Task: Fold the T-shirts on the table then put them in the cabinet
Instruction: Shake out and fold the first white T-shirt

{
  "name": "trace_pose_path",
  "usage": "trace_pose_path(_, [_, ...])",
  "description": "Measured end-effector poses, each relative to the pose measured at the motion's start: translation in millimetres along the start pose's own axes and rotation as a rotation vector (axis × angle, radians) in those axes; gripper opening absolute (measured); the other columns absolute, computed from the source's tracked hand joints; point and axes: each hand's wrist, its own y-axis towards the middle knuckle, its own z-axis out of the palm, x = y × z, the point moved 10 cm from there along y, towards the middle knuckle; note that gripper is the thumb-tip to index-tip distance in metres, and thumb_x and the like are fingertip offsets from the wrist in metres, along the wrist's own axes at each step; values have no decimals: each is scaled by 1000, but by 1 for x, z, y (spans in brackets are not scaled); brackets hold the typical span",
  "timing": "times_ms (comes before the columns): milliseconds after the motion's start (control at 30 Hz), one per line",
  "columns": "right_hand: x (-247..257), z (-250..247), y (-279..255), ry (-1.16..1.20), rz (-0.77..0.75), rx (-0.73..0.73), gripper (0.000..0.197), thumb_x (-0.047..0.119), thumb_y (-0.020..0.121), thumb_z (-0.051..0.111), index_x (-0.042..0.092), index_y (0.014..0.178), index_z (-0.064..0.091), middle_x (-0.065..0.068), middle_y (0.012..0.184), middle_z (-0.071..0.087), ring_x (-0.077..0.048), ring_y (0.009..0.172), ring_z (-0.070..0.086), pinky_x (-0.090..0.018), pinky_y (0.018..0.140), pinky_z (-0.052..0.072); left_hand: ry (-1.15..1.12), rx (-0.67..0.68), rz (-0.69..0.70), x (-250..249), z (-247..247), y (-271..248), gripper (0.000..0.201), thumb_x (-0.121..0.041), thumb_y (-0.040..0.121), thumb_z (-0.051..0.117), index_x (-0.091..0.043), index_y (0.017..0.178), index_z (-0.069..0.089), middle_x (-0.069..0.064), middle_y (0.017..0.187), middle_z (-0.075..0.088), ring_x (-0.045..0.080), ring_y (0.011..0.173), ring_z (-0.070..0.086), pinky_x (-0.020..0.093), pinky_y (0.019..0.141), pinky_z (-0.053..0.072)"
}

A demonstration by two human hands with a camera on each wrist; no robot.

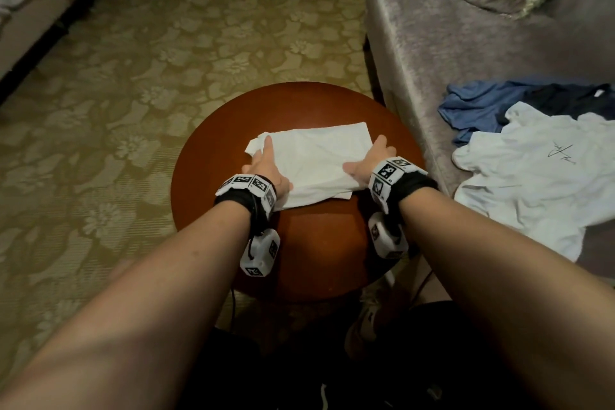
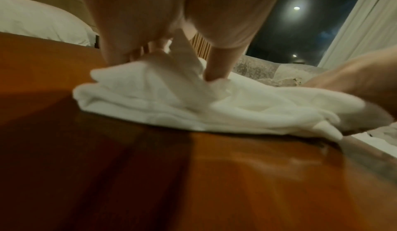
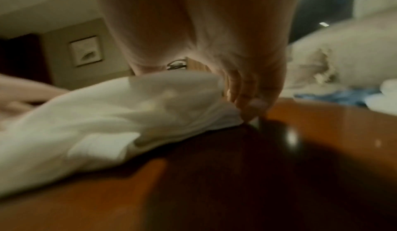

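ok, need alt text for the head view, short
Both hands grip the side edges of a folded white T-shirt on a round wooden table, left hand at its left edge, right hand at its right. More shirts, white, blue and dark, lie unfolded on the grey sofa to the right.

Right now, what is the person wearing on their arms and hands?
Both forearms are bare, with no sleeves or gloves. The left hand and right hand each have a black wrist strap carrying white blocks printed with black-and-white square markers. A white camera unit with the same markers hangs under each wrist; a thin black cable loops from the left strap to its unit.
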Motion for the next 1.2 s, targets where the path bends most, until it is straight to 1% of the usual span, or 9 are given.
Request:
trace_pose_path(167, [-8, 10, 7, 241, 122, 166, 81, 48, 73, 72, 5, 136, 41, -15, 132, 54, -36, 112, 57, -45, 96, 47, -300, -83, -79, 2, -5, 3, 108, -4, 81, 66, -36, 150, -10, 2, 159, 6, 33, 142, 21, 48, 109, 35])
trace_pose_path(267, [-7, 12, 10, 198, 98, 186, 72, 41, 80, 71, 5, 135, 44, -14, 134, 52, -35, 118, 54, -46, 101, 44, -496, -84, -252, 14, -9, -2, 111, -24, 77, 76, -24, 152, -5, 10, 157, 14, 35, 141, 25, 51, 109, 35])
trace_pose_path(433, [-2, 9, 12, 240, -15, 175, 51, 31, 83, 70, 7, 125, 55, -11, 127, 58, -27, 116, 56, -31, 86, 44, -504, -16, -324, 14, -6, -11, 75, -31, 77, 78, -3, 136, 43, 17, 134, 53, 37, 118, 54, 46, 96, 49])
trace_pose_path(567, [-1, -12, 2, 162, -18, 47, 51, 31, 90, 60, 5, 130, 45, -11, 123, 55, -28, 101, 53, -35, 79, 40, -538, -62, -214, 2, -15, -15, 66, -27, 82, 73, -5, 136, 41, 15, 131, 54, 34, 116, 55, 36, 86, 48])
trace_pose_path(667, [3, -36, -6, 212, -94, -58, 46, 26, 92, 56, 6, 131, 44, -12, 123, 56, -26, 95, 53, -31, 76, 39, -560, -120, -109, -14, -33, -28, 87, -24, 88, 67, -20, 152, 9, 15, 147, 38, 35, 125, 47, 40, 92, 44])
trace_pose_path(733, [2, -58, -12, 252, -121, -139, 41, 24, 91, 55, 7, 128, 46, -14, 124, 56, -31, 107, 56, -30, 79, 39, -567, -131, 19, -34, -45, -42, 89, -22, 92, 61, -29, 153, -4, 12, 153, 30, 30, 118, 52, 30, 82, 45])
trace_pose_path(900, [-14, -118, -39, 295, -203, -272, 32, 21, 93, 51, 7, 121, 48, -15, 118, 58, -33, 106, 57, -30, 74, 38, -568, -127, 246, -90, -62, -82, 78, -22, 96, 52, -32, 153, -1, 5, 159, 16, 30, 138, 34, 36, 107, 33])
trace_pose_path(1067, [-54, -189, -74, 366, -237, -429, 15, 17, 93, 48, 12, 107, 48, -18, 112, 59, -28, 84, 49, -29, 68, 33, -654, -106, 372, -151, -63, -130, 72, -22, 98, 47, -34, 152, 0, 8, 156, 24, 30, 130, 43, 33, 103, 37])
trace_pose_path(1200, [-99, -244, -110, 364, -209, -556, 18, 16, 93, 47, 9, 109, 51, -17, 113, 59, -31, 89, 52, -30, 70, 34, -626, -80, 543, -207, -55, -167, 68, -16, 98, 44, -30, 153, 8, 4, 158, 19, 24, 136, 37, 23, 103, 31])
